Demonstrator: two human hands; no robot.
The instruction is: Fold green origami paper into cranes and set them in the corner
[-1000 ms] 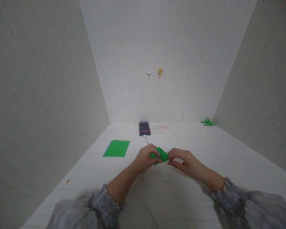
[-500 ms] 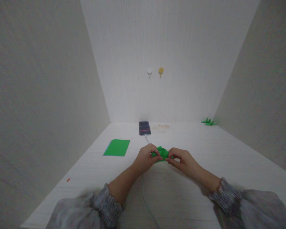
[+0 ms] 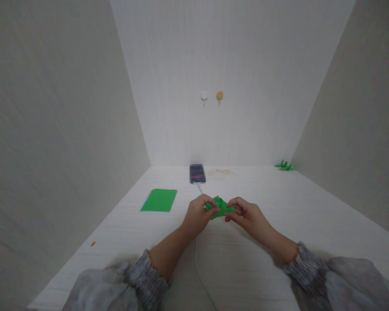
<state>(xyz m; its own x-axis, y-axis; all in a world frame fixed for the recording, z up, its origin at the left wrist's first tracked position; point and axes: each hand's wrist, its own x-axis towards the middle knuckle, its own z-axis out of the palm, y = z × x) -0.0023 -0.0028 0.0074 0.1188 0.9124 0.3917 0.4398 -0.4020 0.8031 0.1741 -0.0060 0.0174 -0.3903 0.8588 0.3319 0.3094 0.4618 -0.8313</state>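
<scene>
Between my hands is a partly folded piece of green origami paper (image 3: 221,206), held just above the table, with a pointed flap standing up at its top. My left hand (image 3: 199,214) pinches its left side between thumb and fingers; a ring shows on one finger. On the other side, my right hand (image 3: 246,213) has thumb and fingers around the paper's right edge, the thumb in front and the fingertips behind. The fingers partly cover both ends of the paper.
A stack of green paper sheets (image 3: 158,200) lies at the left. Farther back is a phone (image 3: 197,173) with a white cable (image 3: 199,272) running toward me. Folded green paper pieces (image 3: 284,166) sit at the back right corner. An orange scrap (image 3: 93,244) lies near the left edge. Two hooks (image 3: 219,96) are on the back wall.
My right hand's fingers have loosened and shifted slightly along the paper's right end, showing more of it. The paper has turned a little; my left hand keeps its pinch.
</scene>
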